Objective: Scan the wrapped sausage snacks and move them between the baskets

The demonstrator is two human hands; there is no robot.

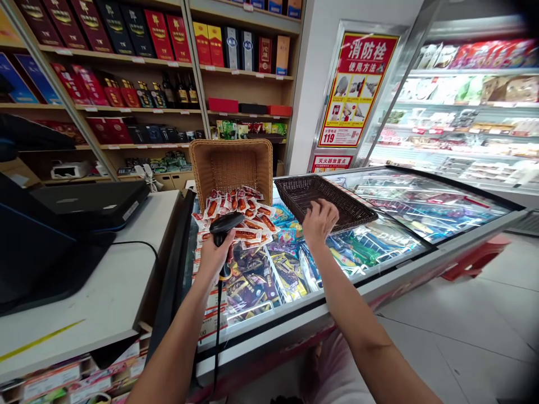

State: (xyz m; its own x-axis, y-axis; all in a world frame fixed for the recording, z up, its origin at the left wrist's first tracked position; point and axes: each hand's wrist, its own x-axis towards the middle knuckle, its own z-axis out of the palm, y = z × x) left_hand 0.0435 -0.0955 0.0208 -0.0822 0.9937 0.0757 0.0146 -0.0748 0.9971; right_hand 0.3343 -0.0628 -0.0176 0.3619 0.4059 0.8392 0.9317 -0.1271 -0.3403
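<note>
A black barcode scanner [226,223] with a cable hanging down is gripped in my left hand [217,255]. Its head is just in front of a pile of small packaged sausages [252,216], red-brown in clear and white wrappers. They spill from a tan wicker basket [231,163] tipped on its side, its mouth facing me. My right hand [320,220] has its fingers curled at the near rim of a shallow dark brown wicker basket [337,196]. No goods show inside that basket. Both baskets are on the glass top of a chest freezer [248,331].
Ice-cream packs [290,275] lie under the freezer's glass. At left, a white counter [105,280] carries a black checkout terminal [37,235]. Shelves of boxed bottles [138,31] stand behind; a lit refrigerated display [475,106] is at right. A red stool [478,258] stands on the floor.
</note>
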